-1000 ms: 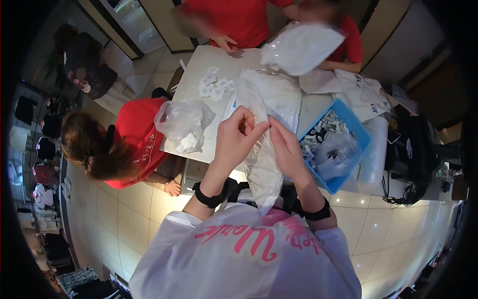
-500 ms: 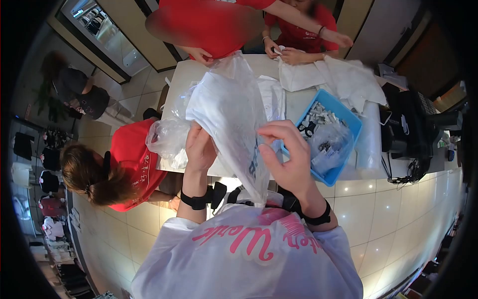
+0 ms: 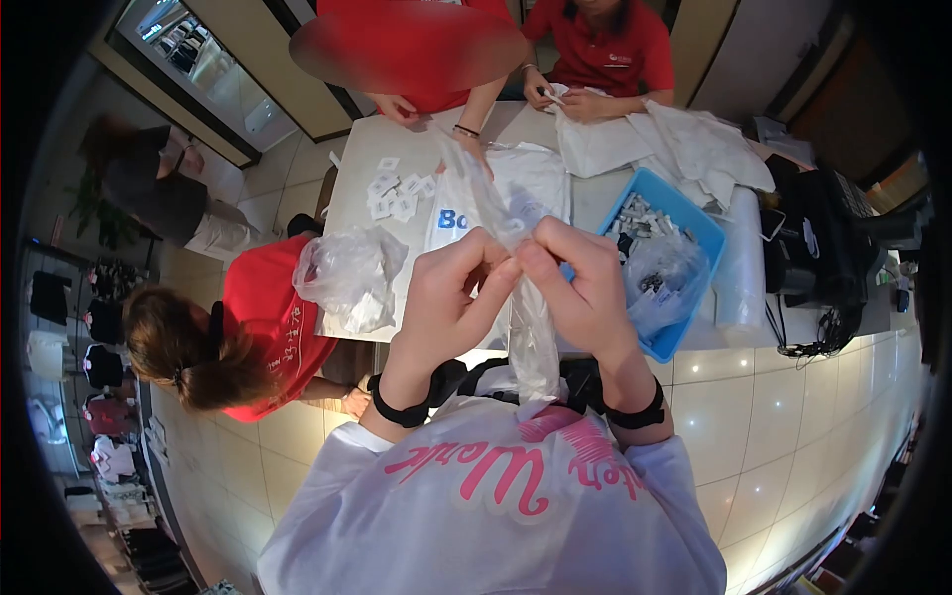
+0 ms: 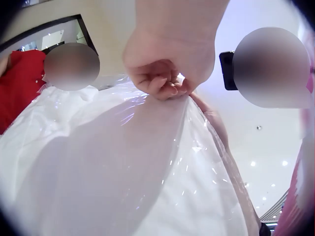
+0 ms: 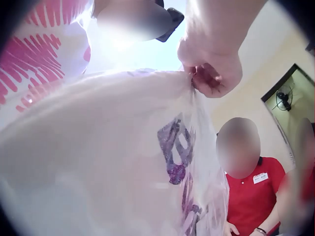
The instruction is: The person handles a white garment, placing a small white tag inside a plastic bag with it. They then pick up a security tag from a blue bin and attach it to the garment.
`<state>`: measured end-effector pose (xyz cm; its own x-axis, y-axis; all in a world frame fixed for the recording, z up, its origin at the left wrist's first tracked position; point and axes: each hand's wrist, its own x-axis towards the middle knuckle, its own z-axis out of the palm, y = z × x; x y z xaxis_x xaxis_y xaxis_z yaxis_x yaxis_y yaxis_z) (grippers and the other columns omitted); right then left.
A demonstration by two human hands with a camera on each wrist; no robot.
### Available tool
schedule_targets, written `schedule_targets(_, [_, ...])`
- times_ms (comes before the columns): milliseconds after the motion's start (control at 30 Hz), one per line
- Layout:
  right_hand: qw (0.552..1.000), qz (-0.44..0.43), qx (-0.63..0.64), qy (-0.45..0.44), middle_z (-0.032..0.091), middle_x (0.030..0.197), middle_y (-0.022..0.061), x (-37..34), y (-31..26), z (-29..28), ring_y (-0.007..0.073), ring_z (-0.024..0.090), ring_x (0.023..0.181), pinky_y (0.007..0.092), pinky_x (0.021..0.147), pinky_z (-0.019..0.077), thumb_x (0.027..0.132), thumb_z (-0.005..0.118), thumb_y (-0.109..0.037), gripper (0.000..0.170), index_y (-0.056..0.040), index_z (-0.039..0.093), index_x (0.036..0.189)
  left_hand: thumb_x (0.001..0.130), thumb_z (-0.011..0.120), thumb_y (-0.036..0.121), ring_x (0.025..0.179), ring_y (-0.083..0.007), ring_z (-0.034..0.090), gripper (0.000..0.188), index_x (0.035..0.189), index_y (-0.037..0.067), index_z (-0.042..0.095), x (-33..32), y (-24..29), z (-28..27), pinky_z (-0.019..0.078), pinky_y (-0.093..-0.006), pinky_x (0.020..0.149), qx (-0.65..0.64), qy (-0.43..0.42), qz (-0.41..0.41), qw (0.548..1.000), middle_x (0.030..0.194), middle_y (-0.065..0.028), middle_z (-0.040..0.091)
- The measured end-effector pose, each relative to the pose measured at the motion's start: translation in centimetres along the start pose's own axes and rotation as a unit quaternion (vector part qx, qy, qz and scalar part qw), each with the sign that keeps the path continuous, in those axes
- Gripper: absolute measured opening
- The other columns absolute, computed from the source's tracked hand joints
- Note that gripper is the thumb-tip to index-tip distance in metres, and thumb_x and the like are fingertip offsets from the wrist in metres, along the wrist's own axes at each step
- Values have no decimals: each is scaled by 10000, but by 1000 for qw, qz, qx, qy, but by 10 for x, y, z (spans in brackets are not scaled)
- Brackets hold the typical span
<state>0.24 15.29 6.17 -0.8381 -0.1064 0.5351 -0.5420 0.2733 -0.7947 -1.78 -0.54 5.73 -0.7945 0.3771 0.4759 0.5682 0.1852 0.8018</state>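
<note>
Both hands pinch the edge of a clear plastic bag (image 3: 534,342) held up over the table's near side. The left hand (image 3: 456,288) and right hand (image 3: 578,283) meet at their fingertips. White cloth fills the bag in the left wrist view, where the left hand (image 4: 170,64) grips its top with curled fingers. In the right wrist view the right hand (image 5: 214,64) pinches the top corner of the bag (image 5: 98,147), and dark purple print shows through the plastic. Beyond the hands a white packed item with blue letters (image 3: 451,219) lies flat.
On the table (image 3: 367,149) are small white tags (image 3: 401,195), a crumpled plastic bag (image 3: 352,273), a blue bin (image 3: 716,253) of small pieces and a plastic roll (image 3: 741,258). People in red shirts (image 3: 416,50) are across the table and at the left. Another person's hand reaches in.
The hands, apart half a second ago with the bag spread between them, have come together at its edge. The bag now hangs edge-on. Across the table, a person's arm has swung in over the white item.
</note>
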Motion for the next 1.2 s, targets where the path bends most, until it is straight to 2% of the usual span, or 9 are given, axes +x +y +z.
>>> schedule_targets(133, [999,35,18,-3,460,606,72,0,4,-3,147,448,538,291,503,355,880,545,-164,190,-15,495,774,841,585,115,529,-97,476,147,766,3,528,5,0,0,365,-238,496,7,-16,-18,1000,603,-38,514])
schedule_targets(200, [957,223,172,64,504,666,-10,-2,7,-5,95,467,615,249,555,367,897,519,-160,149,-35,540,819,850,575,136,564,-106,500,155,786,1,534,7,-4,-3,380,-240,525,-26,-35,-38,998,636,-40,531])
schedule_targets(333, [801,215,497,256,580,1030,35,-4,26,-21,127,565,897,242,796,434,941,417,-234,322,-21,513,1163,856,560,199,851,-142,520,252,1012,12,496,18,-18,-7,403,-266,713,-143,41,20,989,959,-73,545])
schedule_targets(667, [693,118,692,168,565,1164,119,-52,128,-31,217,576,1015,318,868,459,952,351,-335,441,-21,474,1237,842,594,220,1245,-243,356,609,1334,29,289,34,-77,25,293,-379,1013,-67,69,-54,994,1369,-135,328])
schedule_targets(833, [714,95,673,170,568,1157,112,-36,96,-38,208,579,1003,312,863,458,948,375,-329,432,-21,480,1233,876,573,233,1127,-150,435,530,1312,15,364,38,-130,26,322,-298,968,-364,-22,-322,874,1216,-98,460])
schedule_targets(967, [734,70,652,176,571,1150,104,-22,64,-45,200,581,992,306,859,458,944,399,-323,425,-21,486,1230,869,582,191,1015,-103,475,502,1298,30,377,36,-125,30,369,-271,891,-202,-27,-272,941,1098,-57,523])
schedule_targets(1033, [762,153,596,202,576,1134,91,-17,59,-43,180,578,981,296,857,454,937,434,-304,407,-16,499,1216,846,605,145,859,-65,495,328,1132,23,500,36,-127,40,404,-232,778,29,146,-104,983,928,-30,565])
schedule_targets(1100, [779,298,460,304,589,945,21,-2,53,-23,87,547,822,226,738,440,931,494,-237,261,-30,569,1071,835,617,138,778,-69,493,237,1022,21,530,35,-106,38,407,-218,722,-48,101,-90,990,846,-24,560])
schedule_targets(1200, [880,222,379,180,514,791,-36,7,47,-3,36,455,693,178,611,370,951,460,-241,209,-65,552,887,816,638,136,567,-86,471,184,734,21,521,34,-48,33,395,-228,547,-109,-8,-69,992,623,-10,516])
